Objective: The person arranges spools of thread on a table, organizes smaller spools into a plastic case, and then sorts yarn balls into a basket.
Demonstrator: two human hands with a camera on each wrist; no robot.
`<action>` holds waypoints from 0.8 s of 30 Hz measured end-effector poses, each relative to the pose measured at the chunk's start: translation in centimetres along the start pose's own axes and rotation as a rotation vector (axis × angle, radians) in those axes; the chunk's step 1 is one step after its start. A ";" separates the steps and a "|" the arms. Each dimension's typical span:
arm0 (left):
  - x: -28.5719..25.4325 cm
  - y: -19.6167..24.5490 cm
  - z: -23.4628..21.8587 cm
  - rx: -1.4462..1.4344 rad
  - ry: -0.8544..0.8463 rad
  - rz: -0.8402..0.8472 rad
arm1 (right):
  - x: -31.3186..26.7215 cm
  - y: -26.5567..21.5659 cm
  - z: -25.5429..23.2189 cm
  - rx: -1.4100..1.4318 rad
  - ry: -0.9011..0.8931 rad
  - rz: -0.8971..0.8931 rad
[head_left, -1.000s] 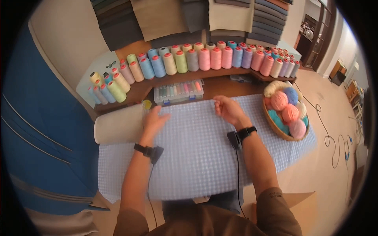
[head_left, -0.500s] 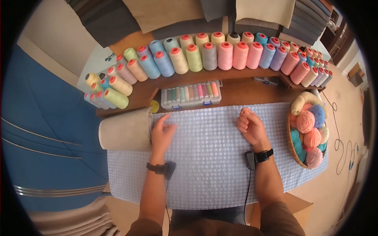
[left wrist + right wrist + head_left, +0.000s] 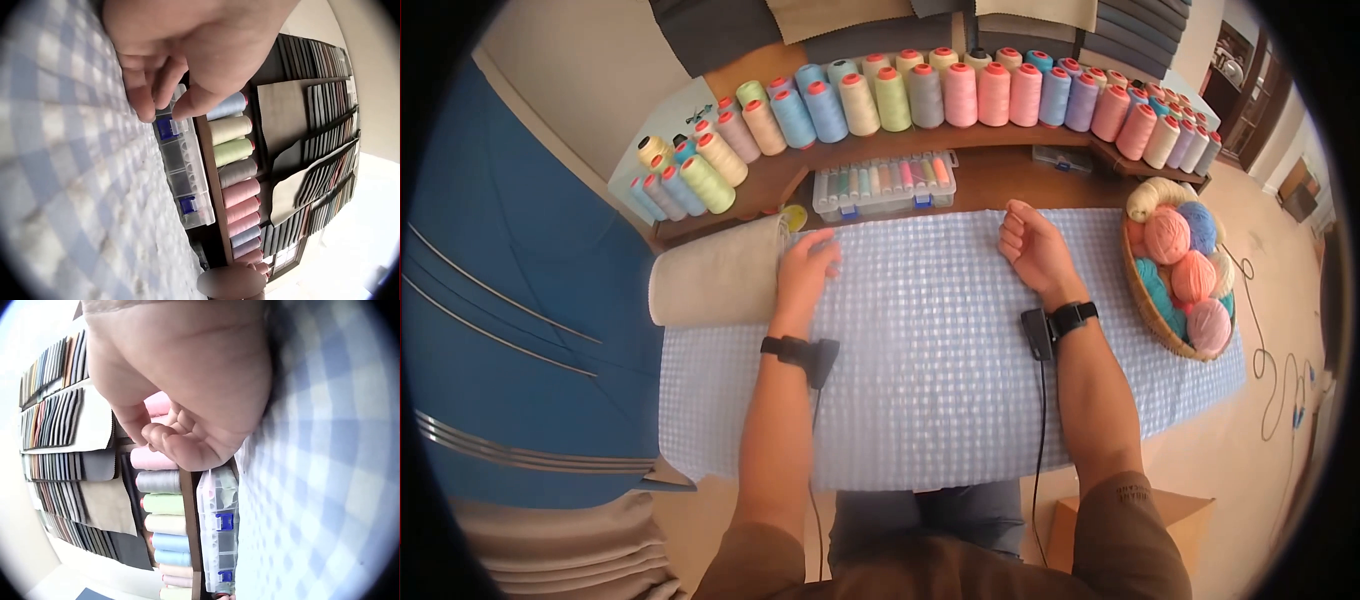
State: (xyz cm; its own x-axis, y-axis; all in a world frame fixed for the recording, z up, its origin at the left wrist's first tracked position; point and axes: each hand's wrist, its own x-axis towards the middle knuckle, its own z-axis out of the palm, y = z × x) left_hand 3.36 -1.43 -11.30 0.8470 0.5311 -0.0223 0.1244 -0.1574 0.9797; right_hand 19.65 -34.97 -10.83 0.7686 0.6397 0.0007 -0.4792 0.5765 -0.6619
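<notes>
On a blue-and-white checked cloth my two hands lie apart. My left hand rests beside the end of a beige fabric roll, its fingers loosely bent with nothing between them. Toward the right side, my right hand lies on its edge with fingers softly curled and no object in them. The left wrist view shows the left fingertips near the cloth. In the right wrist view, the right palm faces the camera, bare. A wicker basket of yarn balls stands right of the right hand.
Behind the cloth sits a clear plastic case of small coloured spools. A raised brown shelf carries many thread cones. Fabric swatches hang at the back. A yellow round item is near the roll.
The head view has shifted and tilted. Both hands have settled onto the cloth, the left still beside the roll. Neither has picked anything up.
</notes>
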 end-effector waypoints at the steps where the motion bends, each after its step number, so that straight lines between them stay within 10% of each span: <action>1: -0.1 -0.1 -0.1 0.005 -0.004 -0.002 | 0.0 0.2 0.0 -0.006 -0.003 -0.007; 24: -0.1 -0.9 0.0 -0.290 -0.048 0.091 | 0.2 0.5 -0.1 -0.038 -0.022 -0.081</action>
State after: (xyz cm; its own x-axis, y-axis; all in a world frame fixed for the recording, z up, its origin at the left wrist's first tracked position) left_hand 3.19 -1.31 -12.15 0.8721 0.4849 0.0657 -0.1001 0.0454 0.9939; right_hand 19.67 -34.62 -11.24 0.7943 0.6033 0.0713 -0.3996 0.6072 -0.6868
